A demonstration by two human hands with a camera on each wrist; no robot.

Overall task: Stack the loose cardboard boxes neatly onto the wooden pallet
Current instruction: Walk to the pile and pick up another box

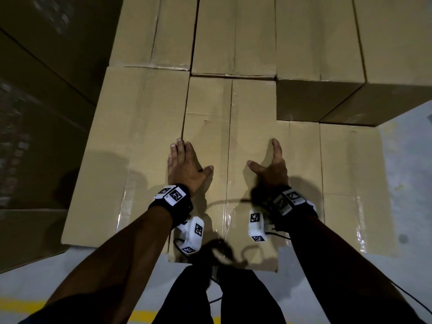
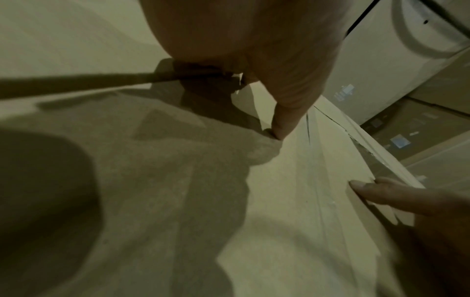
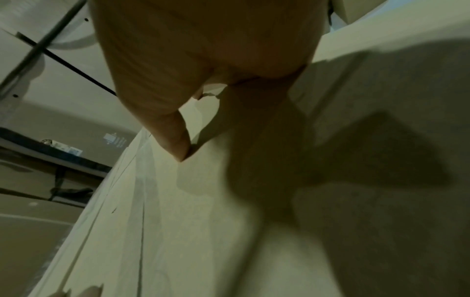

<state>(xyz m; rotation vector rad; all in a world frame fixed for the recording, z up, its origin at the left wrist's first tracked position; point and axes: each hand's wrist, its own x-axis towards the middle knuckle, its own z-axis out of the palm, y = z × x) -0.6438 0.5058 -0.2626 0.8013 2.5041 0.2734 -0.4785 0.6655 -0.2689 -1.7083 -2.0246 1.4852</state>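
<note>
A long taped cardboard box (image 1: 230, 127) lies in the middle of the stack, its near end toward me. My left hand (image 1: 184, 164) lies flat on its top by the left edge, fingers straight and thumb spread. My right hand (image 1: 272, 167) rests on the top at the right edge, fingers straight and thumb spread. In the left wrist view the left hand (image 2: 277, 112) touches the cardboard (image 2: 292, 201) with a fingertip. The right wrist view shows the right hand (image 3: 175, 138) doing the same on the box top (image 3: 178, 221). The pallet is hidden under the boxes.
Boxes flank the middle one: one on the left (image 1: 117, 148), one on the right (image 1: 346, 174). Taller boxes (image 1: 327, 54) stand behind. Dark stacked cartons (image 1: 42, 113) rise at the left. Grey floor (image 1: 409, 160) with a yellow line (image 1: 145, 315) lies around my legs.
</note>
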